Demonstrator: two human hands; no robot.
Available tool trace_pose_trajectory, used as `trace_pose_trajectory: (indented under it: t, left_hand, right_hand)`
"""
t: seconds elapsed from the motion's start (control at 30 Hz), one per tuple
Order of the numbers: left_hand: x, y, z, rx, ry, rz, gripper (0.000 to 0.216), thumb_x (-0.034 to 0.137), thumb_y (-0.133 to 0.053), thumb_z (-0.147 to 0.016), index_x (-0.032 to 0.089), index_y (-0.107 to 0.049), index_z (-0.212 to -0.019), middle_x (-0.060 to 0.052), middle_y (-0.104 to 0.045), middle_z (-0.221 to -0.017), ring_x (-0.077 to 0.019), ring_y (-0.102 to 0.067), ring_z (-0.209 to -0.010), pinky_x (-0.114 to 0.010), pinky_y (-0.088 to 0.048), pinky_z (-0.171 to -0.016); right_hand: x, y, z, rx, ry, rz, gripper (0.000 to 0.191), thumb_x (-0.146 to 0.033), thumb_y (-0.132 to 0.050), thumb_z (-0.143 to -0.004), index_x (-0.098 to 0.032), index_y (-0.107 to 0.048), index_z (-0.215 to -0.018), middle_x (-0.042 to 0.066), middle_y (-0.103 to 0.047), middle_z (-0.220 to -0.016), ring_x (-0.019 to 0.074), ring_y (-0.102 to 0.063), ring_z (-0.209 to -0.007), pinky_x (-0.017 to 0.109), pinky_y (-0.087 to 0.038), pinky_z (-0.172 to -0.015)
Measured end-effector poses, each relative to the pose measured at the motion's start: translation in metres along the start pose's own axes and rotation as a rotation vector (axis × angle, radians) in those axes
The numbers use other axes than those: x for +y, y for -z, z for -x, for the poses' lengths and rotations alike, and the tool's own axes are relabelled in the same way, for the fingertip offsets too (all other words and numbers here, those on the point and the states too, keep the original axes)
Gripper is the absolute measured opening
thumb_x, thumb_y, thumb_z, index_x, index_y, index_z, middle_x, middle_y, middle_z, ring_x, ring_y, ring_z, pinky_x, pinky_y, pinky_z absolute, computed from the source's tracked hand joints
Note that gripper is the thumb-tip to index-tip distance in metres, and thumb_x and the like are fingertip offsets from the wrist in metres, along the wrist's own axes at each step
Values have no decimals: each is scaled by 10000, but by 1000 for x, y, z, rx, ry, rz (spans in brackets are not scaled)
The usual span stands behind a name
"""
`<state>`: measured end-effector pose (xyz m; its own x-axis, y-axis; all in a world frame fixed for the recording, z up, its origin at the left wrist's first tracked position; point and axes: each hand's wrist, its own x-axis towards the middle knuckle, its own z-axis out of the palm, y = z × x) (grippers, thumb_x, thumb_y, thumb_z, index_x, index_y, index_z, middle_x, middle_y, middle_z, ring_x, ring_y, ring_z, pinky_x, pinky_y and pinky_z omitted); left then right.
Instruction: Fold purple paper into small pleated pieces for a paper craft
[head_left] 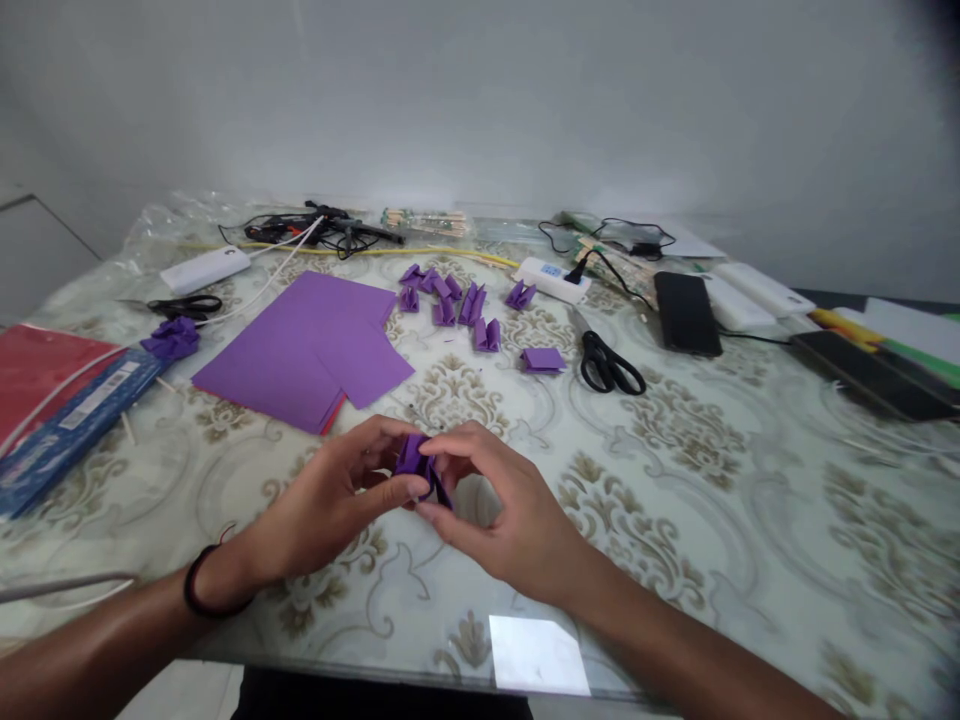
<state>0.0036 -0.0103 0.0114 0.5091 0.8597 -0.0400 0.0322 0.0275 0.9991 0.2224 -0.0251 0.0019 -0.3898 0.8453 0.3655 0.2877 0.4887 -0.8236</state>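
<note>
Patterned tabletop [757,540]; folded purple paper [410,457] between left hand [337,500] and right hand [514,500], pinched by both hands.

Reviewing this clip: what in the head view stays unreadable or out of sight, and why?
All in the head view:
- Purple piece: its full shape is partly covered by the left hand and right hand.
- Red paper: mostly hidden under the purple sheets.
- Blue packet: cut off by the left edge; its lettering is too small and blurred to read.
</note>
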Motion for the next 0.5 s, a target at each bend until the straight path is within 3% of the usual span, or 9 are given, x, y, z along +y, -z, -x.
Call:
trace_pose_trajectory:
  t: [0.1, 0.3, 0.5]
  left_hand:
    - [-3, 1, 0, 54, -20, 1, 334, 300, -785, -970, 235, -635, -1262, -36, -764, -1115, -208, -724, -1043, -324, -573, -898]
    - [-3, 0, 0, 54, -43, 58, 377, 205, -762, -958, 246, -616, -1303, -21, -757, -1072, -178, -746, -974, -308, -599, -889]
    - [-5, 1, 2, 73, -31, -6, 345, 143, -696, -972, 243, -631, -1296, -22, -745, -1095, -163, -720, -1002, -281, -581, -896]
  right_hand:
    - [-1, 1, 1, 14, -26, 12, 290, -179, -707, -971, -263, -645, -1242, 24, -682, -1054, 165, -667, -870, 310, -569, -805]
    - [1, 1, 2, 40, -59, 2, 353, -158, -674, -981, -295, -636, -1304, 9, -730, -1074, 150, -710, -862, 290, -601, -813]
    - [3, 2, 2, 41, -126, -27, 307, -190, -597, -1029, -318, -638, -1306, -6, -712, -970, 145, -696, -793, 248, -563, -657]
